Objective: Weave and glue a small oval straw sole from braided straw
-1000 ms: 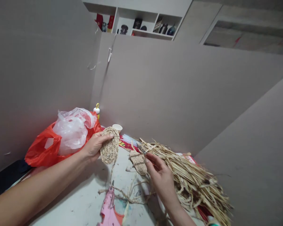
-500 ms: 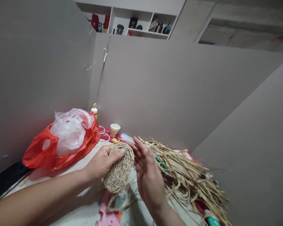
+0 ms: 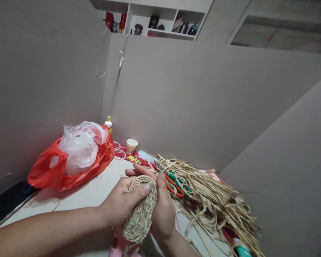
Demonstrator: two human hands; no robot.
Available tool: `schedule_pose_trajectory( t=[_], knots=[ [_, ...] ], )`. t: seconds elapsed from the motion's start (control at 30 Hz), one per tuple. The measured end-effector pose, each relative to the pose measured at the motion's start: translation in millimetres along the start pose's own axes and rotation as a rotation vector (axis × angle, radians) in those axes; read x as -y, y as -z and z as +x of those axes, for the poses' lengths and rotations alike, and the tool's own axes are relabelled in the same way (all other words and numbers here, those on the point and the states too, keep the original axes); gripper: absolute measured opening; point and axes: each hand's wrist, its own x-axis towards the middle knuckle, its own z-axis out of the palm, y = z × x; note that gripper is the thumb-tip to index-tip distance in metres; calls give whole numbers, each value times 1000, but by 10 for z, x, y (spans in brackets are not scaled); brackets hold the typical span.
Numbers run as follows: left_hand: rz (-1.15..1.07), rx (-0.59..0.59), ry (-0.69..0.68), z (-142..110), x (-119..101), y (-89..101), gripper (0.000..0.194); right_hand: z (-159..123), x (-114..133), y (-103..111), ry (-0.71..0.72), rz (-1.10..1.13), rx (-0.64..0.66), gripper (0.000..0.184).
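Note:
An oval coil of braided straw point(image 3: 140, 214) is held tilted over the table, a loose braid end hanging from its bottom. My left hand point(image 3: 119, 203) grips its left side, thumb pressed on the front face, the other fingers mostly hidden behind. Along the right edge, my right hand point(image 3: 163, 208) cups the coil, its thumb pointing up and its fingers reaching behind the top. Just right of that thumb lie scissors with orange handles point(image 3: 175, 186) and a green-handled pair point(image 3: 180, 182), partly among the straw.
A large bundle of dry straw point(image 3: 216, 196) spreads over the table's right side. A red plastic bag point(image 3: 45, 171) with clear plastic stands at left. Behind are a paper cup point(image 3: 131, 146) and white rings point(image 3: 120, 154). A pink object point(image 3: 119, 242) lies below the coil. Grey partitions point(image 3: 176, 100) surround the table.
My right hand has moved left from beside the coil to rest against its right edge, fingers behind it. The coil sits slightly lower and further right. The orange scissor handles have come into view.

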Motion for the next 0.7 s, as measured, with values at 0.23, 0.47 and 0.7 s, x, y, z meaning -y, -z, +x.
schedule_pose_trajectory(
  t=[0.23,0.47,0.7],
  knots=[
    [-23,17,-26,-7,-168,-11,31,32,304,67,146,-23,116,64],
    [47,-34,-126,-31,-324,39,29,28,367,274,296,-220,-206,13],
    [164,-50,-199,-45,-378,12,24,-20,327,174,157,-129,-54,14]
  ],
)
